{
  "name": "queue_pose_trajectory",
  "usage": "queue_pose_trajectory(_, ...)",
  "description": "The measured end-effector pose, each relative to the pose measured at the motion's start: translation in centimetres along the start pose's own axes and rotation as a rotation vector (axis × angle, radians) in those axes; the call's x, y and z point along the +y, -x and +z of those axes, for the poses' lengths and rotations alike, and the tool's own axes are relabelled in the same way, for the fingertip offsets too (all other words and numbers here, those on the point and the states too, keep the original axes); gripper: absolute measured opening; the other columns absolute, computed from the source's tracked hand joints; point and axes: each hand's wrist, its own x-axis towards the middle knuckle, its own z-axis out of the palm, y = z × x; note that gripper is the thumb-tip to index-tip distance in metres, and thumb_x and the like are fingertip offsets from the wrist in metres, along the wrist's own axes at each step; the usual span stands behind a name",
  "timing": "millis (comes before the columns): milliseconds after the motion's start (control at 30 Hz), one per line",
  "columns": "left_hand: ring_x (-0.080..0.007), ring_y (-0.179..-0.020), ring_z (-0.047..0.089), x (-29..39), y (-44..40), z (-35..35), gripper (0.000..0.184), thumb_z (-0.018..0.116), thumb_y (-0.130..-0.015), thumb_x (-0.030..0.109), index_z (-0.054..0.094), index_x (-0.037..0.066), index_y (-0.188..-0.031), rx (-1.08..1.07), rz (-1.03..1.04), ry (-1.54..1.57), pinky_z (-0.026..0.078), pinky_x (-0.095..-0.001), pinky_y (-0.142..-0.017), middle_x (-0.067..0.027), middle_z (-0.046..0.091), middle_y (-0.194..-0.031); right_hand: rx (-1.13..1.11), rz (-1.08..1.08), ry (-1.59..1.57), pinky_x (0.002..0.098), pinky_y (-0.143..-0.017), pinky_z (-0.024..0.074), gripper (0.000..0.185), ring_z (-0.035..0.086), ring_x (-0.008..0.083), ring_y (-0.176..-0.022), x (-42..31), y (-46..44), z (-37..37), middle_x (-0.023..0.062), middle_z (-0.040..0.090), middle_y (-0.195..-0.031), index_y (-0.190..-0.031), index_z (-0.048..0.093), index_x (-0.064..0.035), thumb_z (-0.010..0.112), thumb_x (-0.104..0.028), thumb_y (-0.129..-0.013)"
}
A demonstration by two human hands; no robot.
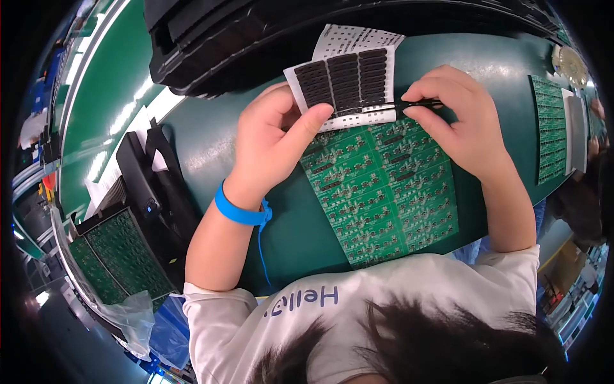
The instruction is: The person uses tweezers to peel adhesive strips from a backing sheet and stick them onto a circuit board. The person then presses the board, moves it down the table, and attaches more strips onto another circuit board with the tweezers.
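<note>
My left hand (278, 131) grips the left edge of a white sheet (390, 83) covered with rows of black stickers (344, 80), thumb on its front. A blue wrist strap (240, 208) circles that arm. In my right hand (451, 118), thumb and forefinger pinch dark tweezers (419, 104), their tips pointing left at the lowest sticker rows. Whether the tips hold a sticker is too small to tell. Below the sheet a green circuit board panel (390, 198) lies on the table, filled with small parts; the sheet covers its top edge.
Behind the sheet lies another white sheet with holes (358, 40), near a large black case (256, 38). More green panels stand at the right (550, 128) and in a rack at the left (121, 253). A round pale reel (569, 66) sits at the far right.
</note>
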Motion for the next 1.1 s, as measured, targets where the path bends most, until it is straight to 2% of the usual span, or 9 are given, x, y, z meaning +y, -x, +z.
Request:
queue_pose_trajectory(67,-0.0076,-0.084,0.061,0.0,-0.1,0.3,0.02,0.07,-0.09,0.01,0.067,-0.002,-0.107,0.034,0.021,0.027,0.05,-0.0223,-0.073,-0.0027,0.062,-0.1,-0.074,0.217,-0.232,0.0326,-0.065,0.0492,0.016,0.061,0.0233,-0.074,-0.4,0.4,0.0,0.0059,0.062,-0.085,-0.089,0.067,-0.0053,0.074,-0.006,-0.075)
queue_pose_trajectory(167,-0.0063,-0.082,0.059,0.0,-0.2,0.2,0.02,0.071,-0.09,0.011,0.068,-0.001,-0.106,0.041,0.018,0.018,0.048,-0.021,-0.07,-0.001,0.063,-0.096,-0.115,0.265,-0.28,0.031,-0.067,0.05,0.015,0.061,0.0233,-0.074,-1.7,0.7,-0.3,0.0062,0.062,-0.086,-0.089,0.067,-0.0035,0.073,-0.005,-0.076)
queue_pose_trajectory(267,-0.0059,-0.08,0.06,-0.3,-0.2,0.3,0.02,0.071,-0.089,0.012,0.068,-0.001,-0.104,0.055,0.019,0.036,0.049,-0.021,-0.069,-0.0013,0.065,-0.092,-0.215,0.062,-0.18,0.031,-0.066,0.0477,0.018,0.06,0.0227,-0.075,-3.8,1.5,0.0,0.0034,0.062,-0.087,-0.089,0.068,-0.0071,0.075,-0.008,-0.073)
queue_pose_trajectory(367,-0.0059,-0.078,0.06,-0.4,-0.4,0.2,0.019,0.072,-0.088,0.013,0.068,-0.001,-0.102,0.057,0.043,-0.007,0.049,-0.0213,-0.068,-0.0014,0.065,-0.087,-0.272,-0.157,0.113,0.0304,-0.063,0.0432,0.022,0.058,0.0195,-0.075,-5.1,3.6,1.1,-0.0007,0.062,-0.087,-0.09,0.068,-0.013,0.077,-0.013,-0.07)
queue_pose_trajectory(467,-0.0057,-0.077,0.06,-0.3,-0.3,0.1,0.019,0.073,-0.088,0.014,0.069,0.0,-0.1,0.062,0.037,-0.038,0.049,-0.0215,-0.067,-0.0017,0.066,-0.085,-0.171,-0.232,0.218,0.0303,-0.06,0.0386,0.025,0.057,0.0169,-0.075,-5.0,5.4,2.5,-0.0037,0.062,-0.088,-0.091,0.067,-0.0179,0.077,-0.017,-0.068)
queue_pose_trajectory(500,-0.0055,-0.078,0.06,-0.2,-0.3,0.1,0.019,0.071,-0.089,0.013,0.068,-0.001,-0.1,0.052,0.041,-0.031,0.049,-0.0209,-0.068,-0.001,0.066,-0.085,-0.137,-0.235,0.217,0.03,-0.06,0.0385,0.024,0.057,0.017,-0.074,-4.9,5.6,2.9,-0.0038,0.062,-0.088,-0.09,0.067,-0.0169,0.077,-0.016,-0.068)
queue_pose_trajectory(600,-0.0085,-0.088,0.061,-1.6,-0.1,-0.7,0.03,0.068,-0.092,0.012,0.062,-0.004,-0.116,0.026,0.025,0.04,0.049,-0.0222,-0.075,-0.0054,0.068,-0.103,-0.113,-0.249,0.233,0.03,-0.06,0.0387,0.024,0.058,0.0174,-0.072,-4.6,5.7,2.9,-0.003,0.062,-0.088,-0.091,0.068,-0.0163,0.077,-0.016,-0.068)
queue_pose_trajectory(700,-0.0099,-0.097,0.061,-1.0,-0.3,0.2,0.024,0.061,-0.094,0.002,0.061,-0.004,-0.117,-0.074,0.015,0.183,0.049,-0.0238,-0.083,-0.0058,0.064,-0.11,-0.078,-0.263,0.238,0.0301,-0.059,0.0388,0.025,0.058,0.0179,-0.07,-4.1,5.4,2.8,-0.002,0.062,-0.086,-0.091,0.069,-0.0155,0.077,-0.015,-0.067)
queue_pose_trajectory(1100,-0.0091,-0.092,0.062,-0.8,-0.3,0.2,0.022,0.062,-0.094,0.002,0.06,-0.005,-0.114,-0.059,-0.01,0.177,0.051,-0.023,-0.079,-0.0057,0.066,-0.104,-0.117,-0.265,0.25,0.0309,-0.058,0.0393,0.025,0.059,0.0192,-0.07,-3.5,5.0,2.6,0.0001,0.063,-0.085,-0.09,0.071,-0.0138,0.077,-0.014,-0.065)
